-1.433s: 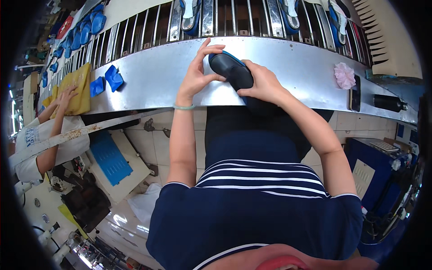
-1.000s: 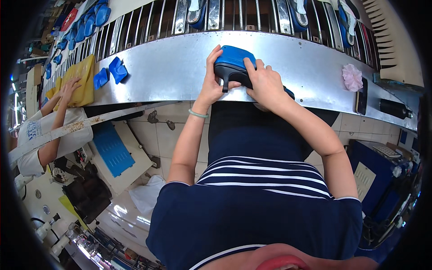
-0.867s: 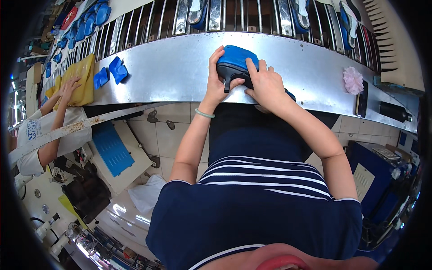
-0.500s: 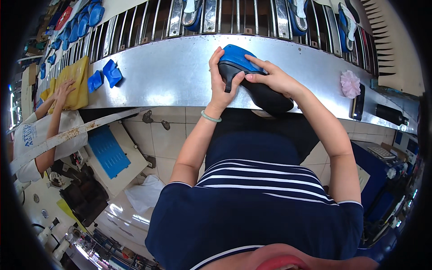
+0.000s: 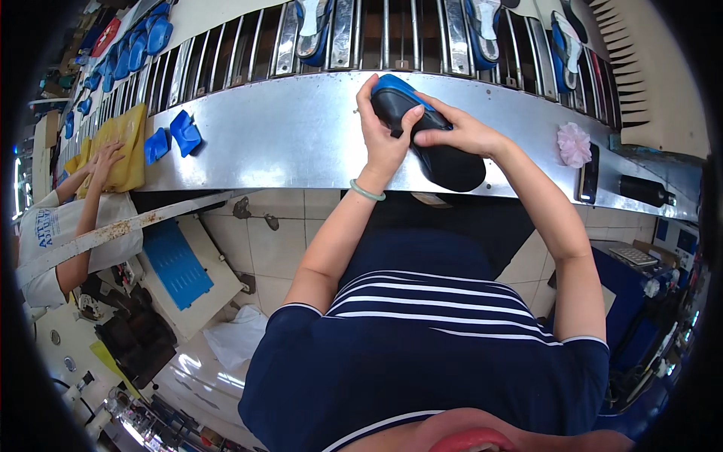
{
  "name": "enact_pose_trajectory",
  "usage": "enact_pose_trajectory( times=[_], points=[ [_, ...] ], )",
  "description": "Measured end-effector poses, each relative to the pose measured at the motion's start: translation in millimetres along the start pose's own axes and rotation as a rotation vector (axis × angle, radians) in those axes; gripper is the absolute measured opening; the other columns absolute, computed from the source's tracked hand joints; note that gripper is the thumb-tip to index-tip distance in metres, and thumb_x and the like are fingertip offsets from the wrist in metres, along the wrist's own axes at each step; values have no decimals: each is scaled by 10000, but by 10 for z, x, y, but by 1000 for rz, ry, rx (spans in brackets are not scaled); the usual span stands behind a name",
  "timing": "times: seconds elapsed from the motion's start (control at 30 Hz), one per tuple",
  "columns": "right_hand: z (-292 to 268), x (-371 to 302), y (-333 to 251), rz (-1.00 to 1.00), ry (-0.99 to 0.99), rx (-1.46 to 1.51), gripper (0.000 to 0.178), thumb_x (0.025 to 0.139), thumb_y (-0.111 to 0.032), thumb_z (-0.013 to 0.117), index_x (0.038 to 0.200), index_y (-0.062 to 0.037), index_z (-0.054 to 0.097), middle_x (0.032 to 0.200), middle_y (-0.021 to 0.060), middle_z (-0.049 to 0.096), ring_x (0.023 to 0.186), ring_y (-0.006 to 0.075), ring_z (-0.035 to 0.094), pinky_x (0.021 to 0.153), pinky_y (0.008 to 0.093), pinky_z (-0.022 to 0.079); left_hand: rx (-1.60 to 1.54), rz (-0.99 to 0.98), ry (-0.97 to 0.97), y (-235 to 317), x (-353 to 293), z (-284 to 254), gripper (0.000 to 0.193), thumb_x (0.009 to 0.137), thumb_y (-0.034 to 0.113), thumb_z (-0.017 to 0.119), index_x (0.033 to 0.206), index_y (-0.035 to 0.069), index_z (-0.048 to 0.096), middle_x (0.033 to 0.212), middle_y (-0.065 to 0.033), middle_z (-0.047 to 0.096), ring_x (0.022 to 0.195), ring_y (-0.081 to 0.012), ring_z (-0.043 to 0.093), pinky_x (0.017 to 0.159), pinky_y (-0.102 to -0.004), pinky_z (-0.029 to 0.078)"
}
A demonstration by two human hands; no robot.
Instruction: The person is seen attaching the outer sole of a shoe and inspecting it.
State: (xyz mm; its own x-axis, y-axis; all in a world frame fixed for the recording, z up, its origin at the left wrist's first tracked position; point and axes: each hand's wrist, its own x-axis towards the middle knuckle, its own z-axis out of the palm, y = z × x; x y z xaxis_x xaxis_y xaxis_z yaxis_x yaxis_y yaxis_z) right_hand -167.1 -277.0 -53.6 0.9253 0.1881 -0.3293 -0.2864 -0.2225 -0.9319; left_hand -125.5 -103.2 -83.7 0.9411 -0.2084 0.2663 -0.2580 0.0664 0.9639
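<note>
Both hands hold a black shoe [image 5: 450, 167] with a bright blue part [image 5: 398, 83] at its far end, over the metal bench. My left hand [image 5: 385, 143] is closed round the shoe's left side, thumb on top. From the right, my right hand [image 5: 465, 132] grips it, thumb laid across the black surface and fingers over the far side. The fingers hide part of the blue area. Two folded blue pieces [image 5: 185, 133] lie on the bench to the left.
Behind the metal bench [image 5: 263, 113] runs a slatted roller conveyor [image 5: 256, 45] with blue shoe forms [image 5: 312, 30]. At right are a pink scrunchie [image 5: 574, 145], a phone [image 5: 589, 175] and a black bottle [image 5: 646, 190]. A co-worker's hands [image 5: 107, 160] touch yellow material [image 5: 129, 143].
The shoe has tilted and turned in my hands, so more black and less blue shows. My left thumb has moved up onto it. The view has shifted slightly.
</note>
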Motion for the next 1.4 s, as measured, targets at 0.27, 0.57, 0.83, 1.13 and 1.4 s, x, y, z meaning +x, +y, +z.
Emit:
enact_pose_trajectory(
  times=[0.27, 0.57, 0.83, 1.13, 1.4],
  points=[
    [-157, -133, 131, 91, 54, 704, 706, 786, -150, 784, 1392, -3, 453, 1124, 119, 642, 975, 187, 656, 850, 307, 544, -338, -211, -261, -74, 292, -126, 725, 968, 178, 606, 1536, 81, 168, 1471, -160, 361, 1363, -267, 384, 1122, -387, 326],
    [-85, -172, -156, -260, 67, 918, 850, 745, 9, 695, 1490, -40, 289, 1328, 150, 505, 1158, 229, 572, 995, 307, 467, -439, -367, -514, 423, -1, -244, 948, 813, 217, 786, 1535, 40, 197, 1427, -194, 421, 1291, -270, 468, 1079, -364, 380],
    [359, -169, -418, -408, 240, 402, 1190, 657, 80, 744, 1580, -152, 29, 1570, 255, 151, 1440, 281, 248, 1088, 357, 356, -833, -495, -435, 242, 90, -315, 888, 754, 89, 739, 1496, 125, 252, 1403, -176, 447, 1280, -330, 500, 1103, -450, 408],
    [385, -283, -456, -458, 28, 379, 1184, 648, 81, 774, 1579, -181, 91, 1582, 246, -195, 1471, 296, 166, 1131, 372, 318, -1066, -480, -388, -55, 28, -413, 700, 870, 343, 681, 1416, 28, 375, 1259, -198, 568, 1113, -344, 602, 986, -470, 497],
    [112, -152, -316, -268, -189, 545, 1259, 580, 143, 785, 1574, -156, 72, 1612, 137, 109, 1469, 250, 214, 1206, 367, 169, -1109, -595, -272, 267, 145, -267, 550, 1000, 394, 485, 1378, -3, 440, 1310, -205, 552, 1186, -316, 575, 995, -439, 509]
  ],
)
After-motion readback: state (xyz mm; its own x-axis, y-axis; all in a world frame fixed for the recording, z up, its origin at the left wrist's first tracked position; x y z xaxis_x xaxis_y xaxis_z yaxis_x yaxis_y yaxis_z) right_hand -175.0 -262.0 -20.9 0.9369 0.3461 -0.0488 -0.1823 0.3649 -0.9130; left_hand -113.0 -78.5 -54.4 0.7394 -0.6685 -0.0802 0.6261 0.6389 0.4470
